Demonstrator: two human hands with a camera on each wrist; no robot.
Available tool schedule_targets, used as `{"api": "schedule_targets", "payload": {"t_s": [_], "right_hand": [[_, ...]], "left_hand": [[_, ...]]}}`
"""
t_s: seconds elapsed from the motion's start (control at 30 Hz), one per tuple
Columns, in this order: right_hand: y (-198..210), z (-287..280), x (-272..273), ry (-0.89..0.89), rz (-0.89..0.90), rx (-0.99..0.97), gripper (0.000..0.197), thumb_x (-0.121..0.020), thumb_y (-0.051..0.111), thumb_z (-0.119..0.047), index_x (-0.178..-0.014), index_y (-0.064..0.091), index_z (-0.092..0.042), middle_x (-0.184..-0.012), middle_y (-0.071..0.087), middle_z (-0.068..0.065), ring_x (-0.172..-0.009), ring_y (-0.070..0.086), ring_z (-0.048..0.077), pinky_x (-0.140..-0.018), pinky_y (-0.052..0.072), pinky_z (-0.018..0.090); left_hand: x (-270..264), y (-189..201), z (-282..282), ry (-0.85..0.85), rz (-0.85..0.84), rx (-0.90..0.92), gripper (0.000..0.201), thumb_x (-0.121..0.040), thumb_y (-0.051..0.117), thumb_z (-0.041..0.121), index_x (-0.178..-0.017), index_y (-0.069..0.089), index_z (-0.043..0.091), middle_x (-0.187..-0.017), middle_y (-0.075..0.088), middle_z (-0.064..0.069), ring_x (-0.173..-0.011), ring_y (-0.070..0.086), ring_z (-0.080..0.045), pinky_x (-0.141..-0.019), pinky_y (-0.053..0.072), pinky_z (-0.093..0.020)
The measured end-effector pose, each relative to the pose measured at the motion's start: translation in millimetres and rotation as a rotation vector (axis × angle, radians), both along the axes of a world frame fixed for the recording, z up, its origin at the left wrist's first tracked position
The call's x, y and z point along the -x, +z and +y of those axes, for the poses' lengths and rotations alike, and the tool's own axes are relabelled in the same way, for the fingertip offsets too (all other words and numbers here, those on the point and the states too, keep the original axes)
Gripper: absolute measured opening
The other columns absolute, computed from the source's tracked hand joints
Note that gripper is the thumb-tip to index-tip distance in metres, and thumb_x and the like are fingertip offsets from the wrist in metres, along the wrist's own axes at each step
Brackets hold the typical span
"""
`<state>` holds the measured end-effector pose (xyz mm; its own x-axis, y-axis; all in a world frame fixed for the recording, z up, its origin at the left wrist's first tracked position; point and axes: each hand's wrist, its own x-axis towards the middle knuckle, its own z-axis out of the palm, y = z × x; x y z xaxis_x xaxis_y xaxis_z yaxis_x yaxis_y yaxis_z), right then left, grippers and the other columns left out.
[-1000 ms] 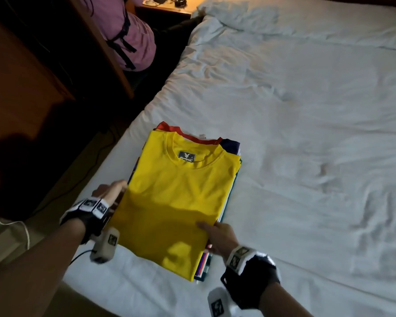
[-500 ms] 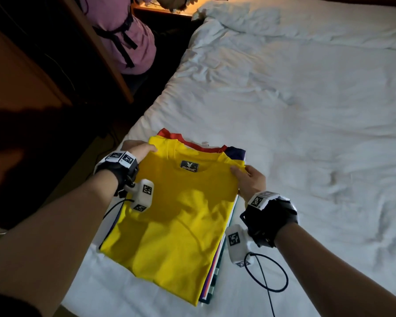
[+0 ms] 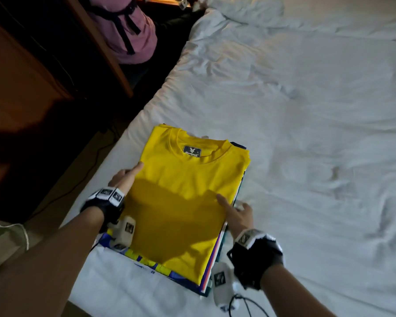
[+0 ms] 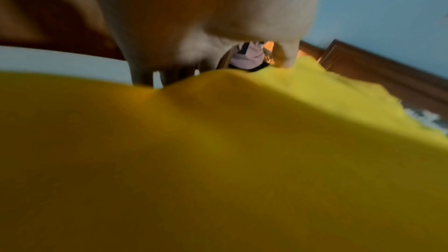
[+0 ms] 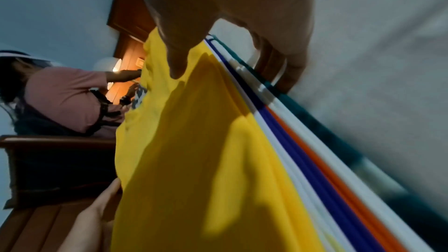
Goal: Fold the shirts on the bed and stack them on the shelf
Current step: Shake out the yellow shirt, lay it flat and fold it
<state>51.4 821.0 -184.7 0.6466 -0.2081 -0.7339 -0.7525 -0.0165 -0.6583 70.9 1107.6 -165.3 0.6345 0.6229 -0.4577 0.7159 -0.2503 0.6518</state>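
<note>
Dim bedroom, wrinkled white sheet over the bed (image 3: 306, 110), soft creases all across it; dark wood furniture (image 3: 21, 88) along the left side, a person in a pink top (image 3: 133, 35) seated at the head end beside a lit wooden nightstand. Near the bed's left edge lies a stack of folded shirts (image 3: 217, 261), flat rectangular pile, thin layered edges showing white, blue, orange and teal along its right side in the right wrist view, a blue-yellow-white patterned piece sticking out at the near left corner. On top sits the yellow shirt (image 3: 188, 191), smooth matte knit, folded to a neat rectangle, ribbed round collar at the far end with a dark woven label inside it.

Left hand (image 3: 125, 178) grips the stack's left edge: thumb lies on the yellow fabric, fingers (image 4: 145, 76) go down beside and under the pile. Right hand (image 3: 237, 212) grips the right edge midway: thumb pressed flat on the yellow cloth, fingers (image 5: 283, 68) curled down around the layered edges against the sheet. Both wrists carry black straps with white tagged blocks; a thin black cable (image 3: 245, 303) loops on the sheet by the right wrist.
</note>
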Motion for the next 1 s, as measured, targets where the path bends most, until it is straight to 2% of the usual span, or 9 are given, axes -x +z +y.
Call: {"api": "schedule_targets", "payload": {"t_s": [0.13,0.23,0.4,0.5,0.6,0.73,0.83,0.93,1.0], "right_hand": [[-15.8,18.5,48.4,0.106,0.070,-0.040,0.135,-0.017,0.074,-0.086,-0.128,0.048,-0.014,-0.120,0.061,0.011,-0.101,0.063,0.031,-0.089,0.055,0.047],[-23.7,20.2,61.1,0.216,0.127,-0.052,0.127,-0.011,0.078,-0.083,-0.115,0.054,-0.014,-0.106,0.067,0.007,-0.090,0.067,0.029,-0.078,0.059,0.045],[-6.4,-1.5,54.7,0.344,0.053,-0.135,0.047,-0.052,0.090,-0.044,-0.081,0.067,-0.015,-0.069,0.072,0.000,-0.068,0.069,0.026,-0.069,0.060,0.046],[-3.0,-21.9,43.6,0.403,0.040,-0.136,0.077,-0.032,0.090,-0.059,-0.090,0.069,-0.012,-0.082,0.075,0.006,-0.079,0.071,0.033,-0.065,0.058,0.041],[13.8,-55.8,30.5,0.442,0.055,-0.144,0.071,-0.052,0.090,-0.045,-0.107,0.066,-0.007,-0.103,0.072,0.013,-0.089,0.070,0.032,-0.076,0.058,0.046],[27.6,-109.5,5.3,0.457,0.031,-0.100,0.047,-0.077,0.079,-0.028,-0.113,0.065,-0.002,-0.102,0.071,0.015,-0.086,0.070,0.030,-0.076,0.057,0.043],[25.2,-134.3,4.2,0.515,0.014,-0.040,0.063,-0.069,0.083,-0.040,-0.117,0.065,-0.003,-0.109,0.070,0.017,-0.094,0.069,0.033,-0.092,0.052,0.051],[9.8,-145.3,13.2,0.584,-0.006,-0.020,0.105,-0.022,0.087,-0.067,-0.108,0.062,-0.012,-0.113,0.068,0.017,-0.095,0.067,0.031,-0.092,0.052,0.050],[2.8,-147.3,10.8,0.568,-0.057,-0.035,0.136,-0.011,0.082,-0.076,-0.129,0.049,-0.016,-0.119,0.064,0.017,-0.096,0.066,0.031,-0.089,0.053,0.050]], "left_hand": [[41.8,-38.6,22.7,0.038,-0.003,0.150,0.129,-0.040,0.057,0.096,-0.140,0.050,0.016,-0.141,0.051,-0.004,-0.131,0.046,-0.029,-0.113,0.032,-0.044],[57.4,-25.5,13.4,-0.033,0.069,0.156,0.087,-0.036,0.062,0.086,-0.097,0.062,0.024,-0.102,0.060,-0.002,-0.106,0.052,-0.026,-0.100,0.035,-0.039],[73.5,4.4,-3.5,-0.096,-0.038,0.179,0.046,-0.088,0.069,0.035,-0.120,0.058,0.004,-0.119,0.057,-0.005,-0.112,0.049,-0.023,-0.098,0.031,-0.030],[89.4,19.6,-24.9,-0.066,-0.021,0.293,0.025,-0.093,0.062,0.031,-0.107,0.061,0.011,-0.101,0.059,-0.005,-0.090,0.054,-0.021,-0.088,0.034,-0.032],[111.9,16.8,-51.1,-0.019,0.044,0.346,0.039,-0.081,0.070,0.056,-0.088,0.063,0.018,-0.107,0.065,-0.010,-0.088,0.060,-0.025,-0.091,0.044,-0.041],[150.4,-0.4,-105.4,0.109,0.006,0.460,0.088,-0.031,0.080,0.078,-0.092,0.072,0.015,-0.094,0.075,-0.006,-0.091,0.070,-0.029,-0.092,0.053,-0.048],[174.5,-12.4,-139.7,0.158,0.052,0.444,0.090,-0.038,0.074,0.083,-0.097,0.069,0.016,-0.094,0.074,-0.005,-0.091,0.069,-0.028,-0.090,0.054,-0.048],[187.1,-22.0,-155.6,0.155,0.043,0.428,0.098,-0.038,0.069,0.088,-0.105,0.060,0.017,-0.105,0.066,-0.002,-0.104,0.063,-0.026,-0.094,0.050,-0.045],[185.5,-20.3,-156.8,0.177,-0.045,0.460,0.097,-0.045,0.075,0.080,-0.116,0.052,0.017,-0.112,0.062,-0.001,-0.109,0.060,-0.024,-0.090,0.050,-0.037]]}}
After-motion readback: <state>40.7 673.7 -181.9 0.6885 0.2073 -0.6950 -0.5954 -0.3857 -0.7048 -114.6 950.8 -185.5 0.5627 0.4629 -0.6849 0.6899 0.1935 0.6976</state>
